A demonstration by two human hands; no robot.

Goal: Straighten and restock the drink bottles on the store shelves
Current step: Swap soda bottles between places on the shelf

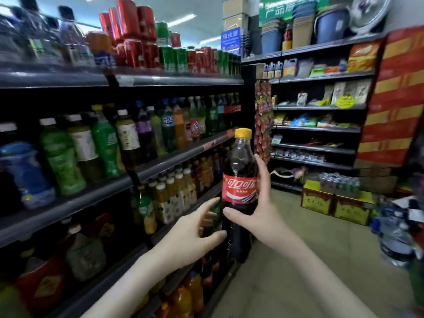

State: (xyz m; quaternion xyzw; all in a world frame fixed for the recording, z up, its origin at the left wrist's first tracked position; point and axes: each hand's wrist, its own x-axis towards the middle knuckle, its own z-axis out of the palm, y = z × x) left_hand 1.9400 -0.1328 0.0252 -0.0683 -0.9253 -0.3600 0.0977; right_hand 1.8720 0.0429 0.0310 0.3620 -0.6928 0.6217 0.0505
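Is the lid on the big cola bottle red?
No, the cola bottle gripped by the right hand has a yellow cap, and only its label is red.

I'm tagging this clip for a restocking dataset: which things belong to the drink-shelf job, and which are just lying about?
Job: cola bottle, gripped by the right hand; left hand, open beside its lower part; drink shelves; shelved bottles; stacked cans.
Just lying about: snack shelves; yellow boxes on the floor; blue buckets up top; red cartons.
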